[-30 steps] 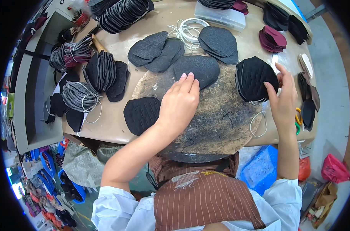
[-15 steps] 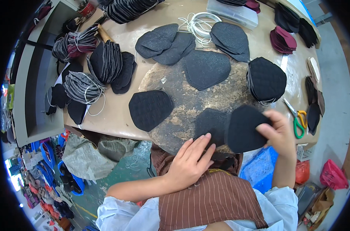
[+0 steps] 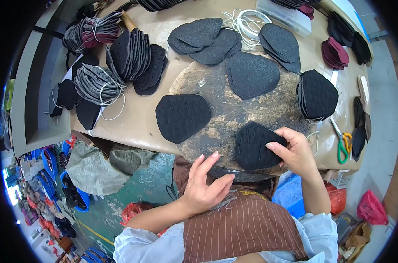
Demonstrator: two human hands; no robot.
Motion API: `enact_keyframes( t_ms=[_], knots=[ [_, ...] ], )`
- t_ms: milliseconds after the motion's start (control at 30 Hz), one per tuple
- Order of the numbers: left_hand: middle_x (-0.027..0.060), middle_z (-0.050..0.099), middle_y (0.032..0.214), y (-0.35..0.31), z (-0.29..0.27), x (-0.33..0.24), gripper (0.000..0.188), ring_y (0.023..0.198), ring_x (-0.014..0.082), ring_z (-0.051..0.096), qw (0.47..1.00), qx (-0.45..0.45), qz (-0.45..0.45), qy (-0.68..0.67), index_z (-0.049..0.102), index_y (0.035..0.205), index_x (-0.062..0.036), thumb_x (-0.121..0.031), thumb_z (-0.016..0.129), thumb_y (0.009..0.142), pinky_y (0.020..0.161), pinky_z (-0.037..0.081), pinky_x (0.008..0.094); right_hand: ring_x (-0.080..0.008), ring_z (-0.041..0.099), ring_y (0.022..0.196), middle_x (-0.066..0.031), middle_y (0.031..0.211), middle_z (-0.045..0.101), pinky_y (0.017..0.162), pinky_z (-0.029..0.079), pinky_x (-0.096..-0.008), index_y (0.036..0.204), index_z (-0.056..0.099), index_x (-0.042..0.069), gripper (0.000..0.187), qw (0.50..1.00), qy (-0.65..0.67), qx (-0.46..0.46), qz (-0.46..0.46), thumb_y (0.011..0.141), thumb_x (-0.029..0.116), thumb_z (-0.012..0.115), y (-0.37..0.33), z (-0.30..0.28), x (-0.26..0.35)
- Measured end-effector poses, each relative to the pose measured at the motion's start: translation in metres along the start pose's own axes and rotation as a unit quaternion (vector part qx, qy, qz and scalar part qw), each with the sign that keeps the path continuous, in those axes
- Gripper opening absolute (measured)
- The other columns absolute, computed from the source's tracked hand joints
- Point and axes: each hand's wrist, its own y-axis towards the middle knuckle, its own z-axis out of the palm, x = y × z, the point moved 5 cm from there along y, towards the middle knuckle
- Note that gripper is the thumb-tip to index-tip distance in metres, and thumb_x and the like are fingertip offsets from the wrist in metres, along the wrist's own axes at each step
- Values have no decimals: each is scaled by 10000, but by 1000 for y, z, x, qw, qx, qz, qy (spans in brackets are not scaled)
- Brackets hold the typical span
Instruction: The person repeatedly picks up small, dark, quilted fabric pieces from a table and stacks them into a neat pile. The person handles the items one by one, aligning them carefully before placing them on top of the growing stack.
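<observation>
While the right hand (image 3: 295,151) pinches the right edge of a black stitched piece (image 3: 253,147), thumb on top and fingers curled beneath the side, the left hand (image 3: 206,186) is empty, its fingers loosely spread and pointing up toward the board. Whether those fingertips touch the board is hard to tell. The gripped piece lies over the near part of a worn round board (image 3: 227,111), its stitched face upward, just right of the left hand's fingers. A second stitched piece (image 3: 183,117) lies flat at the board's left side, partly past its edge. Beyond the gripped piece, a dark grey stack (image 3: 253,75) rests on the far part of the board. At its right side stands a tied black bundle (image 3: 319,94), with scissors (image 3: 340,137) with green and orange handles near it on the table (image 3: 124,127). Farther off, two overlapping grey piles (image 3: 194,36) and another fanned pile (image 3: 281,46) lie around a coil of white cord (image 3: 240,22). Well to the left sits a grey bundle (image 3: 96,82) bound with cord; at far right, a maroon stack (image 3: 334,53).
</observation>
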Motion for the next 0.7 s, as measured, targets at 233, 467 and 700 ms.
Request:
enact_keyframes(
  t_ms=[233,467,700],
  knots=[
    [255,436,1309,2,11,0,430,1243,336,448,1000,23,-7,-18,681,1110,-159,-182,779,692,989,398,500,-10,526,517,10,719,609,416,422,-185,982,627,-6,195,999,-19,-24,-5,862,132,695,1,0,-5],
    [244,370,1335,2,22,-3,640,1259,357,408,995,79,-4,57,541,1323,-201,-322,752,731,1012,334,502,-14,525,502,14,704,615,408,406,-188,976,640,6,175,999,-29,-18,15,862,128,692,3,1,-1],
    [212,353,1443,30,30,-12,751,1301,324,391,971,214,45,93,492,1354,-132,-465,718,720,1061,231,537,-18,525,490,8,654,614,400,406,-190,906,622,5,151,999,0,-6,51,856,128,694,7,2,2]
  ],
)
